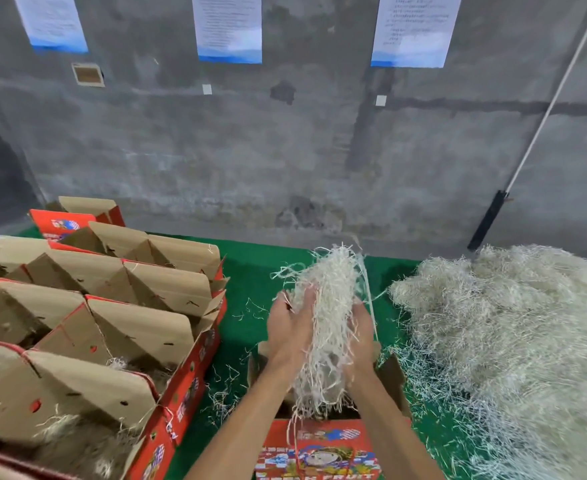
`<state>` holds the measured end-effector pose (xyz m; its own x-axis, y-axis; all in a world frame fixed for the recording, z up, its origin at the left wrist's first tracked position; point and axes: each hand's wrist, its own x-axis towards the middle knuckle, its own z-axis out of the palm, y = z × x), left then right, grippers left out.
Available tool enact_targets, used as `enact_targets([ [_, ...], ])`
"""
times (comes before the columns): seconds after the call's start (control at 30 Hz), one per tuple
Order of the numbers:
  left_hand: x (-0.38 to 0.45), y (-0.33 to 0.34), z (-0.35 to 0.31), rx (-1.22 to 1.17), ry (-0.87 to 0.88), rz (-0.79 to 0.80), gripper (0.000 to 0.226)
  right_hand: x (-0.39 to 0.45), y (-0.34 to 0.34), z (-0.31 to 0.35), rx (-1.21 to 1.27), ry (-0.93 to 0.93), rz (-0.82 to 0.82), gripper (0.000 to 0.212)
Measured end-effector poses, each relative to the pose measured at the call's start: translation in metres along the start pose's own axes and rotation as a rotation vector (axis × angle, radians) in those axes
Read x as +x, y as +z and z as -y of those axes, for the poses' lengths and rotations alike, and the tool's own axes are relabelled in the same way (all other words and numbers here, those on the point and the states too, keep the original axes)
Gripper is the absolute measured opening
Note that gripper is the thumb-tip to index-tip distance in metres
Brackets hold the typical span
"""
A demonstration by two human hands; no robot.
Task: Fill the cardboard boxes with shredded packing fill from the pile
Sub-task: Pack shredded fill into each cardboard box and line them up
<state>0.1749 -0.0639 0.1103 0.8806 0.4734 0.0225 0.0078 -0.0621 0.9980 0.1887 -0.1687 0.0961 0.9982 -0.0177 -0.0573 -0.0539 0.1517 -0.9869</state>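
Observation:
A clump of white shredded fill (pixel 330 306) hangs between my left hand (pixel 290 323) and my right hand (pixel 363 327), which press it from both sides above an open red cardboard box (pixel 320 448). Its lower strands trail down into the box. The big pile of shredded fill (pixel 510 341) lies to the right on the green table cover (pixel 250 271). On the left stands a row of several open red boxes (pixel 105 323) with their brown flaps up; the nearest ones hold some fill (pixel 60 427).
A grey concrete wall (pixel 285 150) with three posted paper sheets rises just behind the table. A white rod with a black base (pixel 489 220) leans against it at the right. Loose strands litter the green cover around the box.

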Motion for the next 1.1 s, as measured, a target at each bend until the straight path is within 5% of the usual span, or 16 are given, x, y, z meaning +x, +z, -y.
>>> enact_targets([
  [0.07,0.015,-0.018,-0.001,0.019,0.062,-0.027,0.033,0.006,-0.012,0.006,-0.087,0.0,-0.111,0.047],
  [0.23,0.057,-0.086,0.0,-0.198,-0.113,-0.259,0.032,0.036,-0.076,0.021,-0.107,-0.022,-0.365,0.039],
  [0.37,0.031,-0.046,-0.01,-0.247,-0.218,0.142,0.026,0.025,-0.047,0.025,-0.24,-0.199,-0.111,0.033],
  [0.47,-0.002,-0.001,-0.012,-0.2,-0.181,0.116,0.018,0.012,-0.004,0.014,-0.387,-0.177,0.06,0.038],
  [0.53,0.001,-0.008,-0.011,-0.236,-0.007,0.119,0.026,0.014,-0.011,0.014,-0.393,-0.244,0.045,0.01],
  [0.7,0.034,-0.058,0.002,-0.151,0.106,0.033,0.044,0.02,-0.058,0.028,-0.274,-0.3,-0.026,0.033],
  [0.83,0.031,-0.053,0.008,-0.498,-0.147,0.046,0.062,0.015,-0.054,0.024,-0.181,-0.261,-0.134,0.039],
  [0.93,0.019,-0.044,0.033,-0.804,-0.325,0.29,0.067,0.007,-0.052,0.004,-0.128,0.011,-0.18,0.064],
  [1.0,0.001,-0.032,0.051,-0.521,-0.342,0.406,0.087,0.0,-0.053,-0.021,-0.344,0.049,-0.041,0.06],
  [1.07,-0.021,-0.018,0.057,-0.06,-0.537,0.381,0.117,-0.01,-0.058,-0.043,-0.646,0.04,0.16,0.006],
  [1.1,-0.03,-0.014,0.063,0.07,-0.594,0.366,0.12,-0.013,-0.062,-0.054,-0.786,0.02,0.214,0.011],
])
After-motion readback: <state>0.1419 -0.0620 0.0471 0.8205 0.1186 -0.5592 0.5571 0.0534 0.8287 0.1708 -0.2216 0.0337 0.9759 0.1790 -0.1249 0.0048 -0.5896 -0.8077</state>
